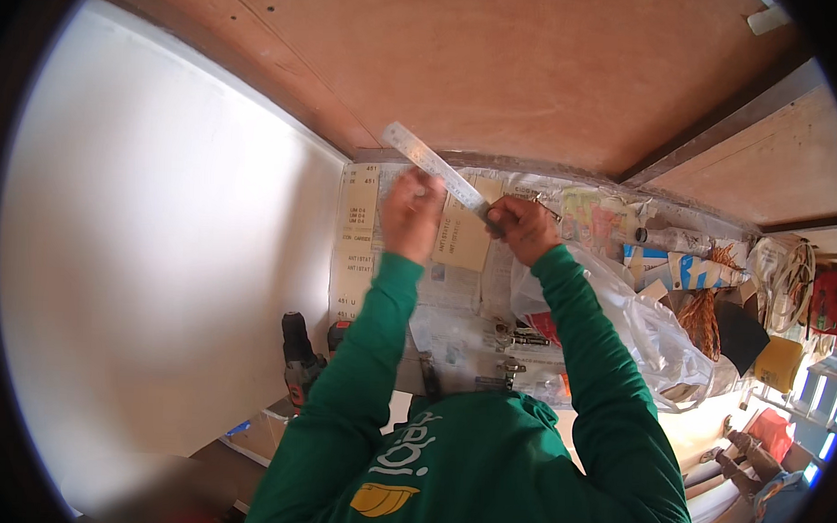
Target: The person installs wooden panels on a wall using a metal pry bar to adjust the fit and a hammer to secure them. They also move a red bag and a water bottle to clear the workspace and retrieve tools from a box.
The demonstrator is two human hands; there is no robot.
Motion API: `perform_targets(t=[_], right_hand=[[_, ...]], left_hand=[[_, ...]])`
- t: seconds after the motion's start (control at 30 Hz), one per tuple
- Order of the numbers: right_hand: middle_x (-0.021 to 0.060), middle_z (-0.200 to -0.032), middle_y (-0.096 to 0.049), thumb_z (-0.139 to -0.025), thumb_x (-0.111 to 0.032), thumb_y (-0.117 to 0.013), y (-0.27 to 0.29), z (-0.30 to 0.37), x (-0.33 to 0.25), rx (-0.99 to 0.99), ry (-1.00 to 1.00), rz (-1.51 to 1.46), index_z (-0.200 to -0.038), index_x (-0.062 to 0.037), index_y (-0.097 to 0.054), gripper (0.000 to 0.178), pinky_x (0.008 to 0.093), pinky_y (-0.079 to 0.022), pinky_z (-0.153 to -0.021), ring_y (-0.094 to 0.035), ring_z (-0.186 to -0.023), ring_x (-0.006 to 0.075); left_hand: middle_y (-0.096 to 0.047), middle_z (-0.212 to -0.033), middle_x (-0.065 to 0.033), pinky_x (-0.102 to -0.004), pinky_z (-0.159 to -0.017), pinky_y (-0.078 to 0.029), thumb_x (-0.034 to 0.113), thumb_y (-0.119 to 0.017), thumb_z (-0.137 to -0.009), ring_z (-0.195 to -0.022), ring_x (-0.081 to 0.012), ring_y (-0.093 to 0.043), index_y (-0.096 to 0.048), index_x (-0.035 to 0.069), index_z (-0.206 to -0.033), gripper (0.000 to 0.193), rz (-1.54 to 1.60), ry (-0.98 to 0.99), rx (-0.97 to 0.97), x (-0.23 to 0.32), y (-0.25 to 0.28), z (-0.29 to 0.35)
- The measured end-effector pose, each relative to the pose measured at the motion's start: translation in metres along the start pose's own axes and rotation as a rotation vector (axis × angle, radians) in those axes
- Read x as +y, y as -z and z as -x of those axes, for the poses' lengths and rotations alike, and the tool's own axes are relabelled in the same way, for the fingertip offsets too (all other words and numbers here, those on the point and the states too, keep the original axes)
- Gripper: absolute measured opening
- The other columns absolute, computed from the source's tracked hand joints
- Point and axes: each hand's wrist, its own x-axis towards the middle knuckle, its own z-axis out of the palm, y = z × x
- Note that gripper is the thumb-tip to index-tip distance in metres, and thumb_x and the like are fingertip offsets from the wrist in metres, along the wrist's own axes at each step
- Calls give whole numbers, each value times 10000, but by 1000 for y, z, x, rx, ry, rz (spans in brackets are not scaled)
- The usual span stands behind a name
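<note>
A steel ruler (436, 168) slants up to the left in front of the brown wooden panel. Its lower right end is gripped by my right hand (524, 230), with the fingers closed round it. A thin dark item, too small to name, sticks out beside that hand's knuckles. My left hand (413, 215) is raised just below the middle of the ruler. It is smeared by motion, so its fingers and any contact with the ruler cannot be made out. Behind both hands lies a paper-covered surface with a beige sheet (468, 228).
A white panel (161, 234) stands at the left, and a brown wooden panel (499, 71) spans the far side. A cordless drill (299, 354), metal hinges (513, 366) and a clear plastic bag (651, 334) lie nearby. Farther right are a bottle (673, 239), orange wires (700, 322) and a person's legs (748, 462).
</note>
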Motion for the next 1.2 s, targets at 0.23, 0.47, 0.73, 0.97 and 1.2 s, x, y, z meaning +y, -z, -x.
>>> perform_targets(t=[0.23, 0.47, 0.73, 0.97, 1.2], right_hand=[[169, -805, -686, -876, -279, -670, -27, 25, 23, -10, 69, 253, -911, -52, -682, 230, 402, -538, -688, -664, -712, 327], [169, -982, -632, -881, -263, -645, 3, 22, 11, 401, 350, 689, -1021, -57, -633, 249, 443, -523, -808, -613, -984, 369], [150, -1083, -601, -898, -282, -629, -18, -25, 23, 118, 235, 952, -1033, -45, -602, 274, 457, -529, -869, -588, -1077, 365], [130, -1023, -595, -929, -254, -583, -12, -46, 32, 131, 78, 866, -964, -78, -624, 184, 464, -552, -804, -624, -1023, 339], [113, -962, -594, -889, -196, -614, -5, -57, 44, 369, 265, 973, -896, -88, -632, 109, 438, -546, -780, -625, -975, 315]], left_hand=[[-669, -783, -86, -356, -608, -499, 177, -534, -982, -663, -201, -631, -569, 53, -1021, 135, -352, -84, -164, -31, -7, 17], [-650, -821, -70, -444, -870, -407, 80, -624, -852, -855, -278, -588, -654, 137, -989, 151, -1479, -506, -400, 8, 49, -31], [-649, -843, -24, -439, -945, -359, 127, -676, -825, -936, -223, -566, -676, 165, -887, 73, -1494, -1040, -455, 8, 52, -68], [-642, -843, -36, -413, -861, -435, 131, -690, -799, -918, -228, -575, -662, 139, -845, 54, -1407, -861, -367, 9, 37, -78], [-612, -856, -26, -403, -648, -507, 79, -628, -840, -863, -265, -561, -654, 123, -879, 64, -1287, -843, -328, -1, 37, -95]])
